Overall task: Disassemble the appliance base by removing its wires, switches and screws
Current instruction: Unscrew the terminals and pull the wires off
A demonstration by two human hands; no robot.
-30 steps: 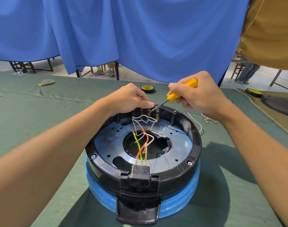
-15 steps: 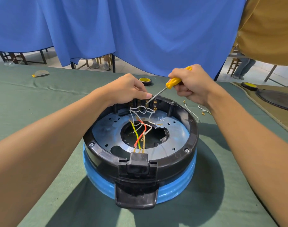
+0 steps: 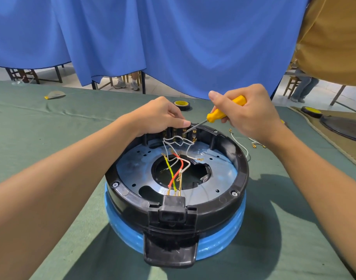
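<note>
The appliance base (image 3: 241,178) stands by the near edge of the tabletop (image 3: 51,138), coloured wires (image 3: 174,172) loose inside, the left hand (image 3: 161,118) gripping its far rim, the right hand (image 3: 248,116) closed round a yellow screwdriver (image 3: 223,111) with its tip at the terminals (image 3: 194,136), a tape roll (image 3: 182,105) beyond.

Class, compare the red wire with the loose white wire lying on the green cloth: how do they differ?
The red wire lies inside the black appliance base, one end plugged at the near socket; the white wire lies outside on the green cloth, its brass terminal free. Red against white. Both are thin, insulated and curved.
</note>
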